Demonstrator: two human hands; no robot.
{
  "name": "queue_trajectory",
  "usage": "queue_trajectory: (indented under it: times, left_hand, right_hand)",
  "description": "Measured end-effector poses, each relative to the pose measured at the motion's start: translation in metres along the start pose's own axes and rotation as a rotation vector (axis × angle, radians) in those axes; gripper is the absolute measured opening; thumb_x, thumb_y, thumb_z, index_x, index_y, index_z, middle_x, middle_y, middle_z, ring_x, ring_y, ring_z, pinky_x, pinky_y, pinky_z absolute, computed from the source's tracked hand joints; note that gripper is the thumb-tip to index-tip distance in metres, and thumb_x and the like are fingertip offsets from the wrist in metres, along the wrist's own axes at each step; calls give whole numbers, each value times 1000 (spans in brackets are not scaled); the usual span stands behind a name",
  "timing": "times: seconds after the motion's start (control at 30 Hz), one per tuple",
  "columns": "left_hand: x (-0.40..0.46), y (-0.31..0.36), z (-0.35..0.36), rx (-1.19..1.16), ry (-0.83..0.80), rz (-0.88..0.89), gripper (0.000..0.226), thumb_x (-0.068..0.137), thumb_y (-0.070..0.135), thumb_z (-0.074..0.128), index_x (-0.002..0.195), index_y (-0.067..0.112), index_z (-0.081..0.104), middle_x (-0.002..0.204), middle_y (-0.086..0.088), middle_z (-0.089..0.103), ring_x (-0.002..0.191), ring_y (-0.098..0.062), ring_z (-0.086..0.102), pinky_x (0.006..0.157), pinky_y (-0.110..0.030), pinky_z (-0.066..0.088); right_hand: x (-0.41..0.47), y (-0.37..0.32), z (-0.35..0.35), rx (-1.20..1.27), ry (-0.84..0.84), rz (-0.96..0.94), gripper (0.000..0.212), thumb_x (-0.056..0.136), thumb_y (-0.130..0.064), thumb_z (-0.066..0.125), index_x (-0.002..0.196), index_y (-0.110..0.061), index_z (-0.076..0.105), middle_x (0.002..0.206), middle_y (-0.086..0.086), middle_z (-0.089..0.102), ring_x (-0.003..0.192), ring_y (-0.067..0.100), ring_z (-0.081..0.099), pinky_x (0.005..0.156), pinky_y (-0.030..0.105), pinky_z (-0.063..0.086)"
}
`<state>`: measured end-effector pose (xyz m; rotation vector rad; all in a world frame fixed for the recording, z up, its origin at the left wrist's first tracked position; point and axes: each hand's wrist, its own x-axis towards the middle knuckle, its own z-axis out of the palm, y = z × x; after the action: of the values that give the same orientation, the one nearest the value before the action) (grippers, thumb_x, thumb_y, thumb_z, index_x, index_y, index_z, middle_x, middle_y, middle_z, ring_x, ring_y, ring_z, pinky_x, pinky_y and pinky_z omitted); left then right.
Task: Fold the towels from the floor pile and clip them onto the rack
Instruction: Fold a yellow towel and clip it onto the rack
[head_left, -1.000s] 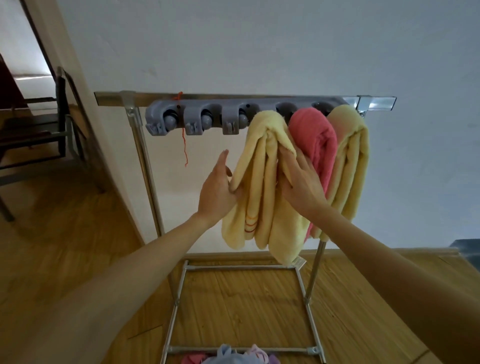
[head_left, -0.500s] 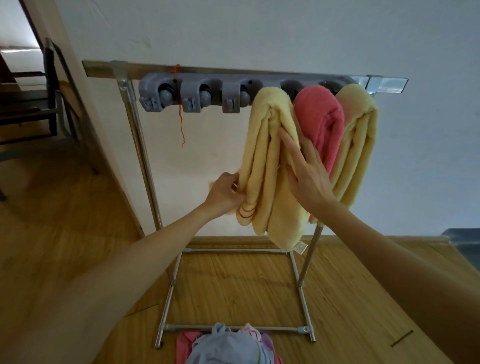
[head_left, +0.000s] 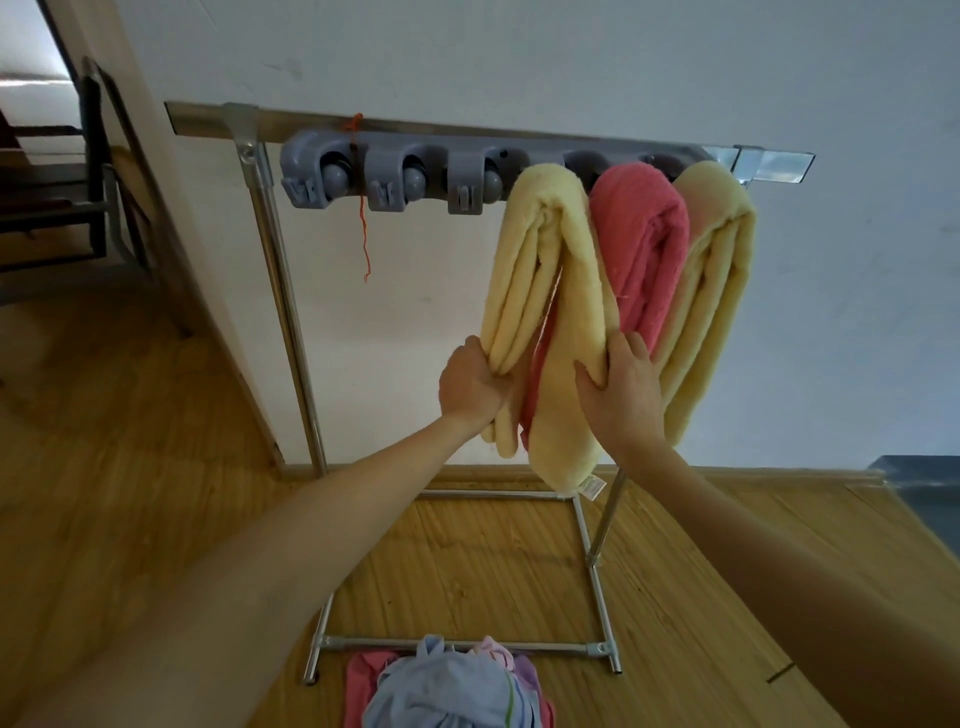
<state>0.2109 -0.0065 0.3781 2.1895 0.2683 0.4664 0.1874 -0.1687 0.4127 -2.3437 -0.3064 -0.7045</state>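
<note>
Your left hand (head_left: 475, 387) is clenched on the lower left folds of the pale yellow towel (head_left: 545, 322), and your right hand (head_left: 621, 395) lies flat and spread against the same towel's right side, thumb pressing into the cloth — not closed around it. That towel hangs doubled from the grey clip bar (head_left: 467, 174) on the rack (head_left: 270, 249), fourth holder from the left as far as you can see. Just beside it, touching, hangs a pink towel (head_left: 641, 239), and beyond that a second yellow towel (head_left: 719, 270), also pressed against its neighbour. The three holders to the left of the towels stand empty, each showing a grey ball.

An orange thread (head_left: 363, 228) is tied at the top rail and dangles in front of the wall, well clear of your hands. The rack's right upright is mostly hidden behind the towels and your right forearm. A small white label (head_left: 592, 487) hangs at the bottom corner of the towel you hold — its print is too small to read.

On the wood floor (head_left: 156, 467), the pile (head_left: 447, 691) lies against the rack's front base bar: a light blue cloth on top, pink ones under it. Dark chair legs (head_left: 98, 171) show through the doorway at far left.
</note>
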Motion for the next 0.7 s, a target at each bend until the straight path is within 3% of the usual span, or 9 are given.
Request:
queue_trajectory:
  times: [0.07,0.2,0.33,0.4,0.47,0.57,0.7]
  left_hand:
    - [5,-11,-9,66,48,-48,32,85,29,66,106,7,56,101,-10,61,88,-24,62,63,-26,44]
    - [2,-27,-36,117,134,-26,32,85,28,67,103,4,55,97,-9,56,78,-17,52,62,-25,40]
    - [-3,-38,-65,105,224,65,28,81,22,70,94,3,54,92,-9,52,76,-18,47,62,-27,34]
    - [-3,-41,-74,114,244,87,26,79,20,71,91,4,54,91,-9,51,75,-19,46,63,-28,33]
    - [-3,-42,-81,128,240,115,26,79,19,71,91,4,54,89,-6,48,75,-19,45,63,-28,33]
    - [-2,-44,-83,158,237,163,24,80,18,69,93,4,55,89,-5,46,74,-19,45,62,-29,33]
    - [-4,-46,-75,183,231,201,23,79,18,68,91,4,54,87,-7,45,74,-22,47,60,-31,34]
  right_hand:
    - [-9,-6,4,-24,32,-20,17,87,-18,58,96,-7,50,95,4,48,75,20,49,60,33,46]
    - [-33,-28,11,144,36,-38,13,90,-14,52,90,-11,39,82,-3,43,67,11,44,54,18,36]
    - [-45,-46,19,340,-49,14,17,92,-2,45,91,-13,31,60,-4,38,45,8,37,37,22,31]
    - [-45,-52,26,344,-76,42,22,90,2,45,98,-12,31,64,-5,42,49,9,43,41,32,40]
    - [-43,-56,33,358,-99,106,26,90,4,46,110,-8,33,73,-9,45,58,4,49,53,34,50]
    - [-36,-53,45,365,-101,158,32,92,4,44,121,-5,32,78,-11,47,64,5,52,65,39,53]
    - [-27,-42,57,294,-141,134,31,93,5,39,123,-1,33,82,9,54,74,33,62,65,49,54]
